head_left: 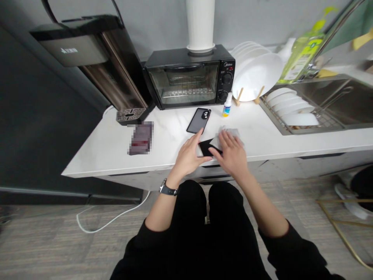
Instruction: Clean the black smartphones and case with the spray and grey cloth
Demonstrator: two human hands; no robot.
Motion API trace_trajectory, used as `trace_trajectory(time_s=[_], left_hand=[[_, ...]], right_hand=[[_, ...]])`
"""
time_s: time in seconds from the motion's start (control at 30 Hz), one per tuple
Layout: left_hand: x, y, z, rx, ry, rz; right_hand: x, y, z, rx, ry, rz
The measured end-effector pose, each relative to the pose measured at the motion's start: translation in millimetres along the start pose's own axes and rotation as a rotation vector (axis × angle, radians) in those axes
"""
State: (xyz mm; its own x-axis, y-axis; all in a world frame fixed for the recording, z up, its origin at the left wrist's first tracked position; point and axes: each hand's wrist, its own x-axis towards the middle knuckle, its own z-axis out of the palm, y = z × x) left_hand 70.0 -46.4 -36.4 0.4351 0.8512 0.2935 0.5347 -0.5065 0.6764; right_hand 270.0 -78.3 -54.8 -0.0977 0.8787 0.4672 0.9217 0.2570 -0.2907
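Observation:
A black smartphone (206, 147) lies flat on the white counter, close to its front edge. My left hand (188, 154) holds the phone's left end, thumb along the near side and fingers at the far side. With my right hand (232, 152) I press a light grey cloth (239, 135) against the phone's right part, which is hidden beneath it. Just beyond the phone rests a dark-rimmed, see-through phone case (196, 121) with camera cutouts. A small white-capped spray bottle (227, 107) with yellow at its base stands upright behind the cloth.
A blurred-out dark item (141, 138) lies left on the counter (166, 151), near the tall drink machine (116, 70). Behind are a toaster oven (189, 83) and racked white plates (258, 76). To the right, a sink (352, 101) holds a rack of bowls (297, 109).

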Motion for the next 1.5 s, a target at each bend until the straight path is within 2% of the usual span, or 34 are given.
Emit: trace_trajectory(time_s=[0.07, 0.13, 0.17, 0.23, 0.3, 0.37, 0.43, 0.53, 0.6, 0.67, 0.77, 0.83, 0.9, 1.0, 1.07, 1.13, 1.23, 1.3, 1.37, 1.43, 1.5], left_hand=[[-0.9, -3.6, -0.4, 0.008, -0.008, 0.044], [-1.6, -5.6, -1.1, 0.022, -0.013, 0.074], [-1.8, -5.6, -1.4, 0.024, -0.012, 0.072], [-1.6, -3.6, -1.5, 0.019, -0.006, 0.044], [-1.0, -0.9, -0.9, 0.017, 0.0, 0.016], [-0.4, 0.7, 0.0, 0.02, 0.008, 0.004], [-0.3, 0.2, 0.4, 0.01, 0.012, 0.003], [-0.6, -2.2, -0.1, 0.015, 0.002, 0.019], [-0.9, -2.4, -0.9, 0.033, -0.008, 0.025], [-1.1, -1.0, -1.3, 0.032, -0.009, 0.006], [-0.7, 1.7, -0.6, 0.012, 0.001, -0.019], [-0.3, 2.0, 0.2, 0.01, 0.014, -0.02], [-0.2, 1.0, 0.4, 0.009, 0.013, -0.013], [-0.7, -0.1, -0.8, 0.031, -0.005, -0.004], [-1.0, 0.5, -1.8, 0.038, -0.014, -0.006], [-0.8, 2.0, -2.1, 0.023, -0.008, -0.016], [0.3, 3.2, -1.3, -0.003, 0.011, -0.036], [0.8, 2.7, -1.0, -0.007, 0.009, -0.047], [0.8, 1.5, -1.3, -0.004, 0.003, -0.05], [0.3, 0.2, -2.0, 0.012, 0.004, -0.038], [-0.2, -0.1, -2.6, 0.026, 0.01, -0.032]], right_hand=[[-3.2, -28.5, 4.8, 0.086, -0.066, -0.141], [-5.3, -41.7, 4.5, 0.165, -0.13, -0.256], [-5.2, -38.7, 2.3, 0.181, -0.146, -0.277], [-2.8, -16.1, -4.1, 0.154, -0.138, -0.243], [1.1, 12.9, -9.3, 0.069, -0.087, -0.128], [3.1, 26.9, -10.1, -0.014, -0.02, -0.004], [0.5, 16.1, -6.6, -0.03, -0.001, 0.013], [-8.7, -22.4, -1.1, 0.088, -0.079, -0.172], [-11.6, -32.7, -2.5, 0.17, -0.142, -0.268], [-9.1, -18.9, -7.7, 0.176, -0.155, -0.244], [0.1, 18.9, -13.3, 0.057, -0.077, -0.061], [2.8, 26.1, -11.1, -0.01, -0.022, 0.02], [-0.4, 10.6, -5.3, 0.002, -0.027, -0.028], [-9.6, -23.7, 0.2, 0.133, -0.114, -0.235], [-11.2, -27.1, -2.6, 0.192, -0.159, -0.299], [-7.4, -9.6, -8.0, 0.158, -0.141, -0.227], [0.4, 21.0, -12.1, 0.022, -0.053, -0.01], [0.5, 19.6, -10.7, -0.02, -0.029, 0.037], [-4.3, -0.2, -7.6, 0.01, -0.05, -0.048], [-9.8, -21.9, -5.0, 0.115, -0.124, -0.228], [-11.9, -27.8, -6.0, 0.19, -0.172, -0.318]])
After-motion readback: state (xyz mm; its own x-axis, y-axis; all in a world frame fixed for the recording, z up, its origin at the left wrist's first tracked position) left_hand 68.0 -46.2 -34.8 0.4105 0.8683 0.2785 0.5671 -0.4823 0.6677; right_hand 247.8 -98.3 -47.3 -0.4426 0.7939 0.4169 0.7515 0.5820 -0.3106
